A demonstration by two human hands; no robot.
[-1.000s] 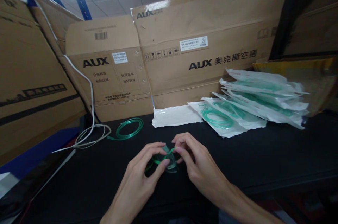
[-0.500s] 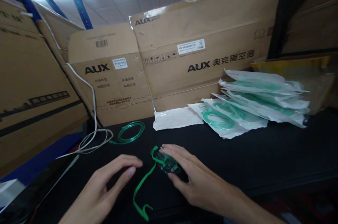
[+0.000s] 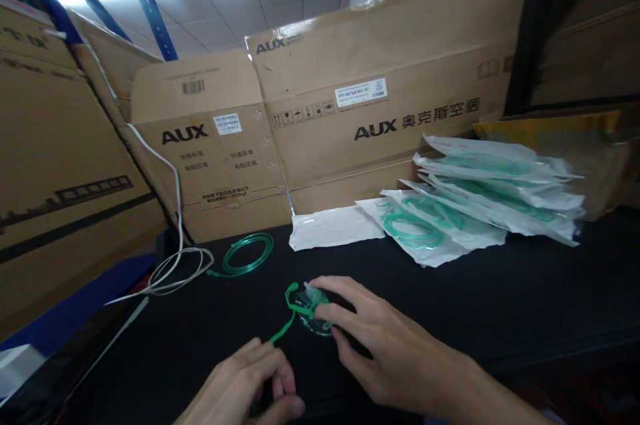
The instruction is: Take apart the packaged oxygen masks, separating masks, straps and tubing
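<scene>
A clear green-tinted oxygen mask (image 3: 311, 322) lies on the black tabletop. My right hand (image 3: 387, 341) rests over its right side, with fingertips on top and the thumb by its near edge, holding it. From the mask's left side a green elastic strap (image 3: 285, 330) runs toward me into my left hand (image 3: 253, 381). That hand's fingers are curled closed around the strap, and the strap's far end is hidden beneath them. A coil of green tubing (image 3: 249, 269) lies loose on the table behind my left hand.
Several sealed white pouches with green tubing (image 3: 480, 201) are piled at the back right. Beside them lies a flat white pouch (image 3: 336, 228). Cardboard (image 3: 320, 165) walls off the back, and a white cable (image 3: 180, 211) loops at the left of the black table (image 3: 450, 311).
My left hand has moved toward me and closed on the strap, pulling its loose end out of sight. My right fingers have shifted on the mask, which has turned slightly.
</scene>
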